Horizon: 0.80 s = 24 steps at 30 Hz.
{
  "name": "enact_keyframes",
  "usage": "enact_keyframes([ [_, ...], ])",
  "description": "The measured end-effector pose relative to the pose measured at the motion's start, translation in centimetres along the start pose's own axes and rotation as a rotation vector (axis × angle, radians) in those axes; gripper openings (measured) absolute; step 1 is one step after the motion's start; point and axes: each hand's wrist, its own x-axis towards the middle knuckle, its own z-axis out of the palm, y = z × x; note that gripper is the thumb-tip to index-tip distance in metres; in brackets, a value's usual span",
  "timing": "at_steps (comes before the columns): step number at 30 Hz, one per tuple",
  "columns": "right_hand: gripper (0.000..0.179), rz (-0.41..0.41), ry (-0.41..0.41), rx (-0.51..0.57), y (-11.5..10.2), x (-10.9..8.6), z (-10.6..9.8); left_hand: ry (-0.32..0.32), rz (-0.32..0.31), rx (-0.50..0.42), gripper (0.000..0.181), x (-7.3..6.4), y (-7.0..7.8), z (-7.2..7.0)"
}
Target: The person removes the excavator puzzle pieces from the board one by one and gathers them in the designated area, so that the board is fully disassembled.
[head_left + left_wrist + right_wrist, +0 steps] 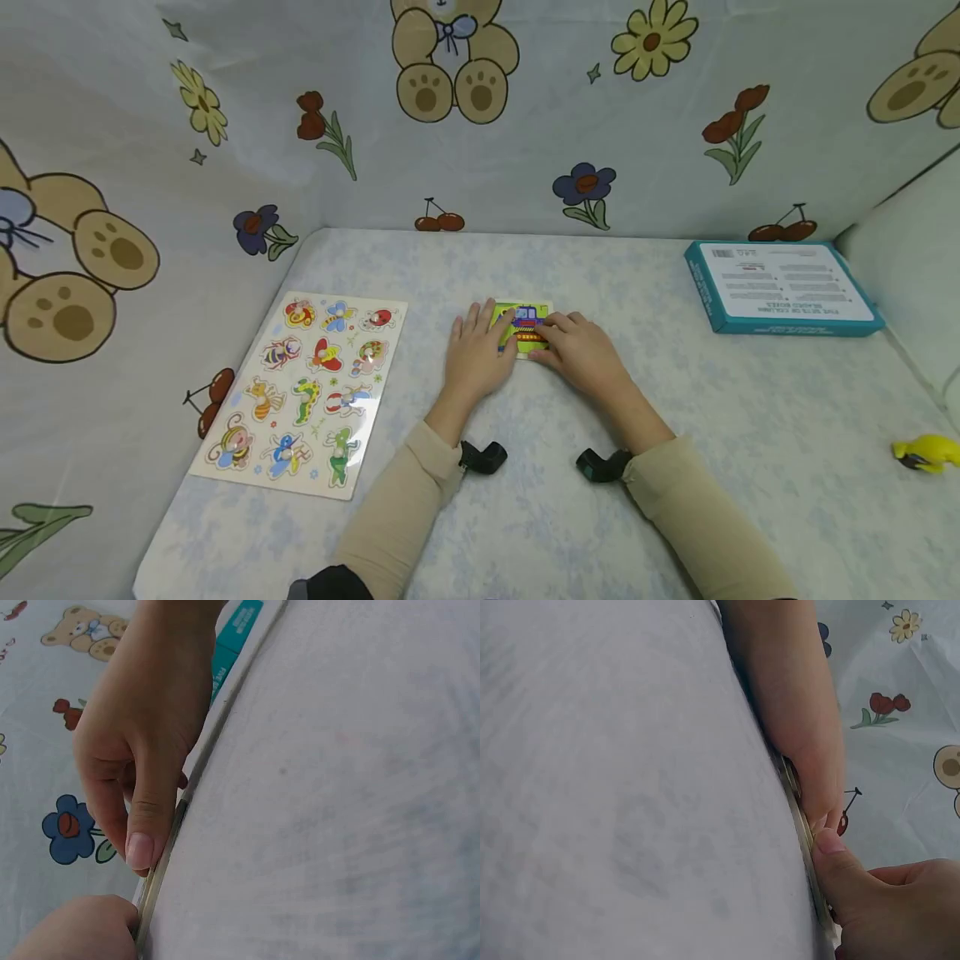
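A small picture puzzle (522, 317), yellow-green with a blue and red vehicle on it, lies flat on the table between the two hands. My left hand (477, 354) rests over its left side with the fingers straight and the thumb on the picture. From the right, my right hand (583, 350) holds the puzzle's right side with bent fingers and thumb, covering that edge. In the left wrist view the right hand's thumb (146, 817) points down beside a fingertip at the puzzle's thin edge. The right wrist view shows both hands' fingertips close together there.
To the left lies a large board of insect pictures (307, 392). A teal box (783, 287) with a white printed label sits at the back right. Near the right edge is a yellow object (930, 452). A patterned cloth (525, 150) hangs behind the table (540, 533).
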Motion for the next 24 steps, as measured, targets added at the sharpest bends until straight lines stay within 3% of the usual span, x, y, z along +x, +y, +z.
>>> enact_keyframes([
  [7, 0.044, -0.011, -0.030, 0.001, -0.1, 0.2, -0.4, 0.000, 0.002, -0.005, 0.054, -0.1, 0.0, 0.0],
  [16, 0.040, -0.106, 0.037, -0.128, -0.3, -0.1, 0.1, 0.001, -0.009, -0.019, 0.054, -0.1, 0.2, 0.0],
  [24, 0.040, -0.142, 0.111, -0.169, -0.3, -0.5, 0.7, 0.007, -0.021, -0.030, 0.053, -0.2, 0.2, 0.0],
])
